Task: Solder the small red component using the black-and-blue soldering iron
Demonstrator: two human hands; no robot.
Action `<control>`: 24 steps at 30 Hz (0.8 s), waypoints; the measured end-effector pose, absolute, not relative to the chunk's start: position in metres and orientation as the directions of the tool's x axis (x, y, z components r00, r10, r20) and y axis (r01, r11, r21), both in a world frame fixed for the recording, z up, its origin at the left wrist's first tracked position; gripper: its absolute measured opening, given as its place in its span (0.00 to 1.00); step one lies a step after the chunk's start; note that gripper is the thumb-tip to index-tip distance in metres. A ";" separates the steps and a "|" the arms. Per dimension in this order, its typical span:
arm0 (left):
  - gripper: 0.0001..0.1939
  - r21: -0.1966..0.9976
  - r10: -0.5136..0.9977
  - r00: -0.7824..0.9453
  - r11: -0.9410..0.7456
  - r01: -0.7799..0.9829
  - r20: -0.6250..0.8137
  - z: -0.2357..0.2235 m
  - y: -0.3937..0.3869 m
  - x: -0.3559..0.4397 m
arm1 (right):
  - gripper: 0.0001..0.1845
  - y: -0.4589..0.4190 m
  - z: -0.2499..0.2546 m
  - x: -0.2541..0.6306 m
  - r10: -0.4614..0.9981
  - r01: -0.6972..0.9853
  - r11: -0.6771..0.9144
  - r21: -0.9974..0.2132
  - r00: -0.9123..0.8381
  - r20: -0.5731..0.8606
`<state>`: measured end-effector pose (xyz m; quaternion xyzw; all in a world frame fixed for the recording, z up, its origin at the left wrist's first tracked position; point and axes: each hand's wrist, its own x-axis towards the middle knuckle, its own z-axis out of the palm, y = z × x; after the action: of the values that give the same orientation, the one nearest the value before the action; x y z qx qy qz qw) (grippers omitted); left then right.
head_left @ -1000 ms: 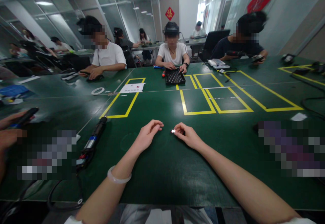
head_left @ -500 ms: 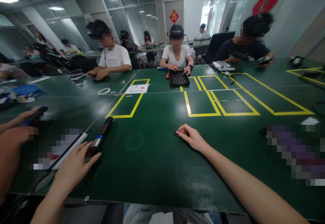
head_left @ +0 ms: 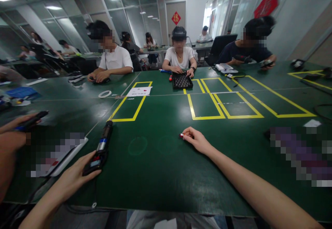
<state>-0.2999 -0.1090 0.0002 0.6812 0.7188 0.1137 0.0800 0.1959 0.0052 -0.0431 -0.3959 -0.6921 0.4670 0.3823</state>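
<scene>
My left hand (head_left: pixel 77 170) is around the lower end of a long black handheld tool (head_left: pixel 103 142), thumb on one side and fingers on the other. The tool has a blue-and-silver band and a small screen near my fingers; its far end points away from me. A thin cord with a small ring hangs at its near end. My right hand (head_left: pixel 195 139) rests on the green table (head_left: pixel 160 177) right of centre, its fingertips pinching a small red-and-white object (head_left: pixel 181 135). Its kind is too small to make out.
A blurred-out flat item (head_left: pixel 62 153) lies left of my left hand, and another (head_left: pixel 298 153) at the right. Beside me, a neighbour's hand (head_left: pixel 18 121) holds a dark tool. Yellow tape outlines (head_left: pixel 207 117) mark the table. Across sits a person with a black tray (head_left: pixel 183 81).
My left hand and the near end of the tool have shifted slightly towards me, and the tool's screen now shows. My right hand stays in place with the small object.
</scene>
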 end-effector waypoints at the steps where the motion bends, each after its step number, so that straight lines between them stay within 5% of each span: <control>1: 0.36 0.286 0.998 -0.053 0.039 0.957 0.039 0.000 -0.108 -0.298 | 0.14 0.006 -0.043 0.196 0.904 0.193 0.248 -0.949 -0.399 0.155; 24: 0.37 0.343 0.964 0.261 -0.232 0.910 -0.041 0.011 -0.058 -0.109 | 0.13 0.021 -0.051 0.192 0.908 0.146 0.202 -0.968 -0.399 0.129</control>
<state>-0.1088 -0.0580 0.0112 0.7796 0.6011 0.0898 0.1509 0.1918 0.0210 -0.0510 -0.3912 -0.6736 0.4958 0.3839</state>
